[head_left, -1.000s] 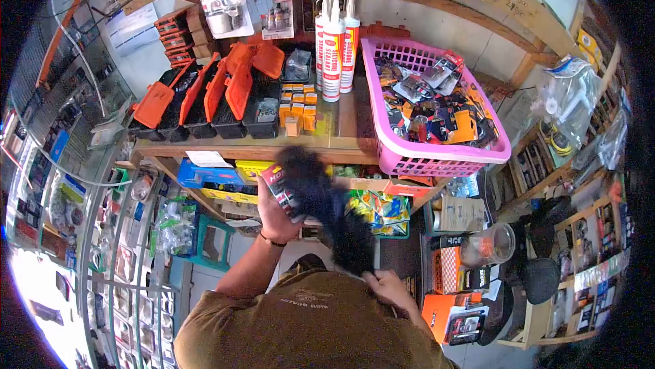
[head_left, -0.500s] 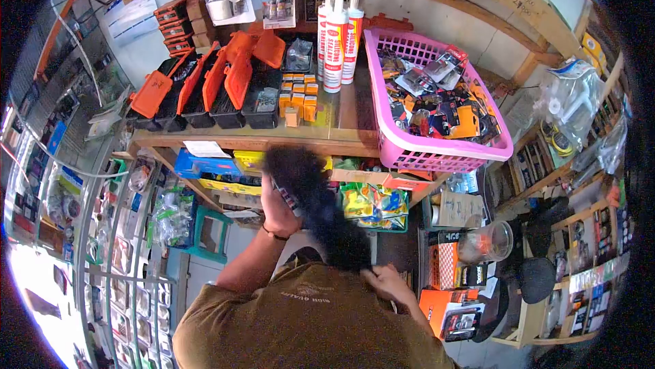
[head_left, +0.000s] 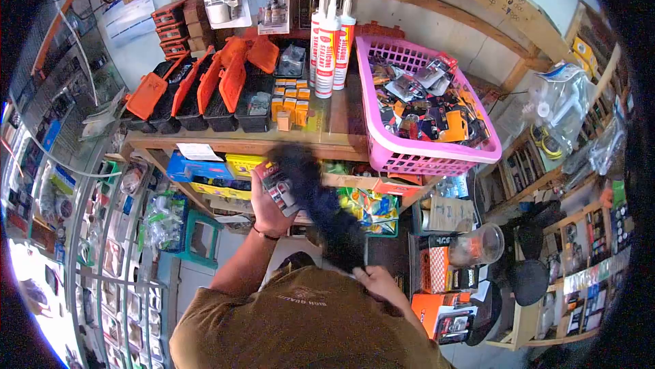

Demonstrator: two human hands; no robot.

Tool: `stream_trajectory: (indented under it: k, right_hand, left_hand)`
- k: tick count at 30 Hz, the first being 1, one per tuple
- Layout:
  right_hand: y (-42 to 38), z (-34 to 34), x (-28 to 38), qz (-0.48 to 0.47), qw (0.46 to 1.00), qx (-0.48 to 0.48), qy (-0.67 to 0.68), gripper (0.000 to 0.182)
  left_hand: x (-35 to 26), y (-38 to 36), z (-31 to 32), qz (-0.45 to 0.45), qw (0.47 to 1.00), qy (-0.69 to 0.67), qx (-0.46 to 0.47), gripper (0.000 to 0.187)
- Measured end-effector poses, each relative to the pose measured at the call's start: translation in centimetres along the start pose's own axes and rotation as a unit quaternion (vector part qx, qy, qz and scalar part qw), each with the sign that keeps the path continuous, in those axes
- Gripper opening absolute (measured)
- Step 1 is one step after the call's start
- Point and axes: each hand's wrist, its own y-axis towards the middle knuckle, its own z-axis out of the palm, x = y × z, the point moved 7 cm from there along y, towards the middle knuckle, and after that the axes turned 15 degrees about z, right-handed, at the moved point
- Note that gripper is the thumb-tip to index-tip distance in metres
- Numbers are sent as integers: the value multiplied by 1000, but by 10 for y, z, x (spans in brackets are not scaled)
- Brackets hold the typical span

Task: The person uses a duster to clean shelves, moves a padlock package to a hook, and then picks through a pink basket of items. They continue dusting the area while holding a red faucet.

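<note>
My left hand holds up a small carded pack with dark and red print, its fingers wrapped around the side and back. A fluffy black duster slants from my right hand up to the pack. Its tip is blurred and covers the pack's right part. The fingers of my right hand close round the duster's lower end, and the handle is mostly hidden. Both hands are in front of the wooden counter, below its top edge.
On the counter stand a pink basket of packaged goods, silicone sealant tubes, small orange-and-white boxes and black bins with orange lids. Blue and yellow boxes sit on the shelf beneath. Glass display shelves line the left side.
The pack in my left hand has turned so more of its printed front shows. The duster's fluffy end has shifted slightly across it, and the whole view has moved a little.
</note>
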Motion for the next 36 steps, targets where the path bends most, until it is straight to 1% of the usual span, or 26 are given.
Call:
stream_trajectory:
  k: [1, 3, 4, 5, 7, 9, 10, 11, 13, 14, 15, 17, 18, 19, 21, 22, 23, 25, 26, 28, 29, 30, 31, 33, 34, 36]
  right_hand:
    - [-2, 4, 6, -42, 998, 29, -43, 41]
    - [2, 3, -6, -34, 999, -4, -15, 41]
    - [3, 0, -11, -24, 999, -37, 12, 42]
    - [1, -2, -7, -24, 999, -38, 13, 42]
    - [-4, -2, 0, 7, 999, 4, -47, 41]
    - [-6, -4, -3, -3, 1000, 13, -27, 40]
    - [-6, -5, -4, -12, 1000, 22, -8, 39]
    - [-5, -3, -3, -12, 1000, 20, -7, 39]
    - [-1, -8, -6, 16, 998, -58, -3, 39]
    - [-4, -11, -1, 15, 998, -57, -4, 39]
    - [-11, -8, 15, -42, 999, 0, -6, 38]
    - [-14, -2, 24, -100, 993, 56, -4, 37]
    - [-6, -2, 11, -52, 998, 37, -26, 34]
    - [-2, -1, 0, -2, 999, 19, -47, 31]
    - [0, 3, -1, 10, 999, 11, -37, 33]
    - [1, 2, -1, 18, 999, 0, -30, 35]
    - [-1, 0, 1, 17, 999, 0, -32, 35]
    - [-13, 1, 22, -100, 994, 18, -44, 37]
    - [-13, 1, 25, -99, 994, 17, -41, 37]
    - [-5, -3, 8, 67, 998, -1, 10, 37]
    - [-6, -3, 6, 68, 998, 0, 7, 37]
    - [-7, 1, 10, 16, 998, 16, -55, 37]
    - [-9, 6, 15, -36, 992, 34, -114, 37]
    - [-9, 3, 13, -13, 998, 22, -53, 37]
    - [-8, -1, 11, 10, 1000, 9, 6, 38]
    - [-7, 3, 11, 4, 1000, 17, -23, 37]
  left_hand:
    - [9, 0, -6, -30, 997, -65, 42, 62]
    - [20, 0, -8, -129, 986, -103, 36, 63]
    - [16, -7, -7, -92, 993, -35, 67, 64]
    - [6, 2, -20, -13, 998, -45, -49, 63]
    - [5, 1, -7, -21, 999, -23, -9, 63]
    - [11, 0, -8, -45, 998, -28, 26, 65]
    - [18, 5, -2, -128, 987, -73, 70, 64]
    - [17, 4, -4, -129, 986, -73, 71, 64]
    - [1, 3, -6, -37, 999, -29, -23, 63]
    - [0, 5, -4, -21, 999, -27, -27, 66]
    - [-2, 5, 3, 10, 999, -35, -11, 71]
    - [3, 2, -3, -146, 989, -20, -24, 61]
    - [-4, 0, 17, -61, 998, -14, 26, 58]
    - [10, 5, -9, -86, 995, -58, 11, 57]
    - [-14, 8, -4, 50, 999, 12, 2, 60]
    - [-11, 2, 18, 10, 999, -19, 26, 59]
    - [-10, 7, 6, 34, 999, -3, 33, 60]
    - [-6, 1, 16, -66, 984, -91, 135, 63]
    - [-7, 6, 33, -70, 960, -208, 175, 67]
    - [-17, 5, 26, 17, 997, 3, 80, 66]
    - [-22, 6, 20, 49, 993, 104, 12, 65]
    - [-13, 8, 4, -5, 999, -41, -14, 66]
    - [-11, 2, 31, 1, 971, -104, 214, 67]
    - [-1, 4, 23, -103, 985, -65, 123, 63]
    - [-9, 6, 17, -40, 997, -9, 67, 62]
    - [-18, 8, 9, 57, 996, 74, 3, 61]
